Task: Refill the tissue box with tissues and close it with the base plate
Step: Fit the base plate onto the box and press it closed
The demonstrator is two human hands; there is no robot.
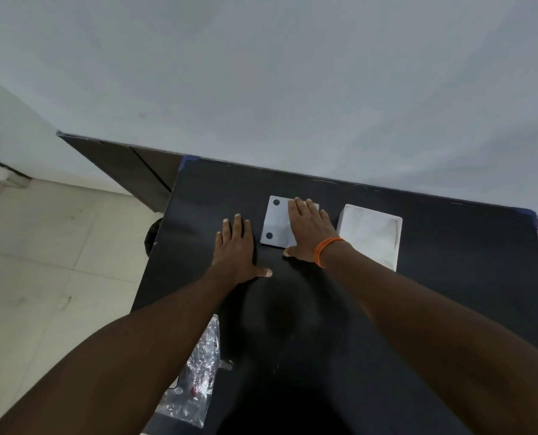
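Observation:
A white base plate (275,221) with two dark round pads lies flat on the black table (449,277). My right hand (308,230) rests palm down on the plate's right half, fingers spread, an orange band on the wrist. My left hand (236,249) lies flat on the table just left of the plate, apart from it. To the right of the plate stands the white tissue box (369,235), open side up, with white tissues filling it to the rim.
A crinkled clear plastic wrapper (198,372) lies at the table's near left edge. A grey wall runs behind the table. Pale floor tiles (42,262) lie to the left, below the table's edge.

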